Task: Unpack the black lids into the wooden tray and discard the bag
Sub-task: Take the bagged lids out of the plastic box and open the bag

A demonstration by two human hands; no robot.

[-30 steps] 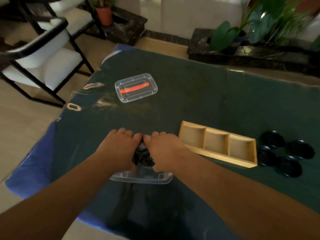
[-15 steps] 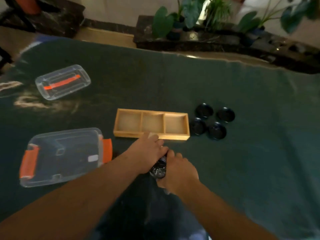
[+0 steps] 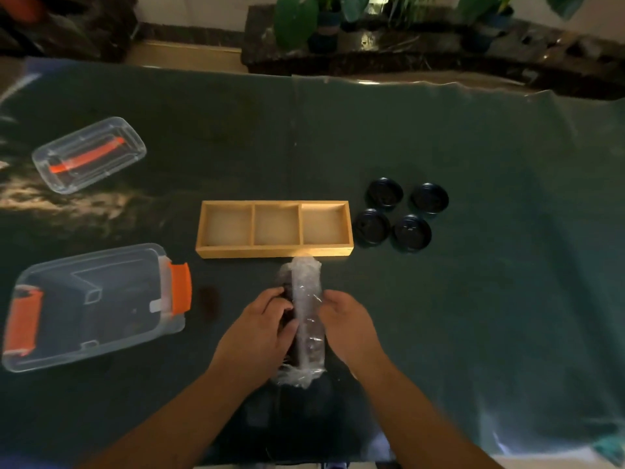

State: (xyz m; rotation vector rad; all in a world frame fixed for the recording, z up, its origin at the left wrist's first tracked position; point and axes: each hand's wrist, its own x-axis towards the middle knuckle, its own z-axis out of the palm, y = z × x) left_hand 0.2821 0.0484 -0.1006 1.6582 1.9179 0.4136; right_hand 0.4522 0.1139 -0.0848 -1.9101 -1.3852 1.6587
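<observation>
- A clear plastic bag holding stacked black lids is gripped from both sides: left hand closed on its left flank, right hand wrapped on its right.
- The bag is held lengthwise just in front of the wooden tray, far end near the tray's front wall.
- All three tray compartments are seen bare.
- Four loose black lids are clustered right of the tray.
- A clear bin with orange latches is set left, its lid farther back, on a dark green table cover.

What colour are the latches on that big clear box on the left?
Orange latches on the clear box, plain in the head view.
</observation>
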